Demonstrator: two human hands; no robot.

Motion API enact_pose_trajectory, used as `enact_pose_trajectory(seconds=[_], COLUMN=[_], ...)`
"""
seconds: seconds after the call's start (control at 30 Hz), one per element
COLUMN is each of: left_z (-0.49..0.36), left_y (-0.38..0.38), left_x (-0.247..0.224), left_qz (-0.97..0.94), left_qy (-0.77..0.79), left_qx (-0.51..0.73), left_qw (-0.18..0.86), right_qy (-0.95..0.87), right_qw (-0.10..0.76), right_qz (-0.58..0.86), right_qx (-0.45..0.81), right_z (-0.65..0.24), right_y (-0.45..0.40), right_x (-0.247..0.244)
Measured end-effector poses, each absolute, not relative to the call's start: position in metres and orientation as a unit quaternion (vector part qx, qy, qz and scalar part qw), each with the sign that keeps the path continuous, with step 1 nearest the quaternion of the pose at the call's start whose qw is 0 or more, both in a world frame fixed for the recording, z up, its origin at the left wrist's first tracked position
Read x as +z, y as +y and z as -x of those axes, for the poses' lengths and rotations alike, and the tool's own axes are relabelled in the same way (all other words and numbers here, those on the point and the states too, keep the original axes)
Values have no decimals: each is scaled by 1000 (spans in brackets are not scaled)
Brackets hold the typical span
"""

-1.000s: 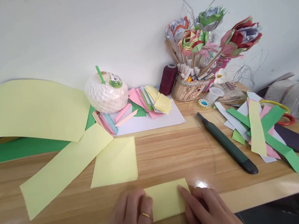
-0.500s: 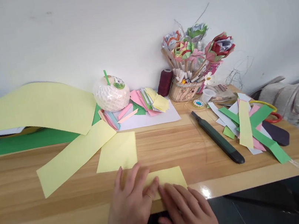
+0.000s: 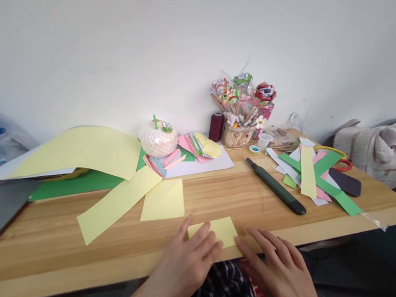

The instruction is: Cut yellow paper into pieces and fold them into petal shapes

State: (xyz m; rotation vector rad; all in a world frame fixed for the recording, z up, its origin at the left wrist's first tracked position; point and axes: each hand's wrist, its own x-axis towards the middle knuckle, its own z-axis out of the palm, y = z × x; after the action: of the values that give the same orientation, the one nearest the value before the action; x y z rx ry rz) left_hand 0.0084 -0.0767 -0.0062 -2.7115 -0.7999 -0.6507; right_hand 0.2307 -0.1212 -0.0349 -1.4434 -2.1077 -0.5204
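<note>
A small yellow paper rectangle lies flat near the front edge of the table. My left hand rests over its left part, fingers spread, with fingertips on the paper. At the paper's lower right corner, the index finger of my right hand touches or nearly touches it. The other fingers of that hand are stretched out over the table edge. Behind the left hand lies a yellow paper square, overlapped at its top by a long yellow strip.
A dark green cutter lies to the right, beside a heap of paper scraps. At the back stand a basket of paper flowers, a maroon thread spool and a netted white ball. A large yellow sheet curls at left.
My right hand has moved right, away from the left hand, toward the paper's right corner. My left hand stays on the paper. The camera view has shifted and shows more at left.
</note>
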Motion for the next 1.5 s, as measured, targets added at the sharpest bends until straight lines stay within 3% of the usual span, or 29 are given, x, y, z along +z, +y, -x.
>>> enact_pose_trajectory(seconds=[0.43,0.6,0.87,1.23,1.37,1.5], left_z=[49,36,-22,-19,-14,-12], left_y=[-93,-89,-63,13,17,18], left_x=[-21,-12,13,5,-9,-13], left_qz=[940,935,920,904,914,913], left_qy=[-246,-235,-361,-415,-394,-395], left_qx=[-187,-232,-144,-102,-85,-88], left_qw=[146,127,58,-9,-36,-49], right_qy=[-787,-818,-693,-669,-673,-791], right_qw=[273,219,121,41,67,157], right_qz=[519,502,659,678,680,577], right_qx=[-190,-176,-266,-300,-283,-133], right_z=[-232,-256,-310,-309,-311,-301], right_y=[-119,-106,-32,-23,-47,-93], right_x=[-33,-20,-5,5,20,22])
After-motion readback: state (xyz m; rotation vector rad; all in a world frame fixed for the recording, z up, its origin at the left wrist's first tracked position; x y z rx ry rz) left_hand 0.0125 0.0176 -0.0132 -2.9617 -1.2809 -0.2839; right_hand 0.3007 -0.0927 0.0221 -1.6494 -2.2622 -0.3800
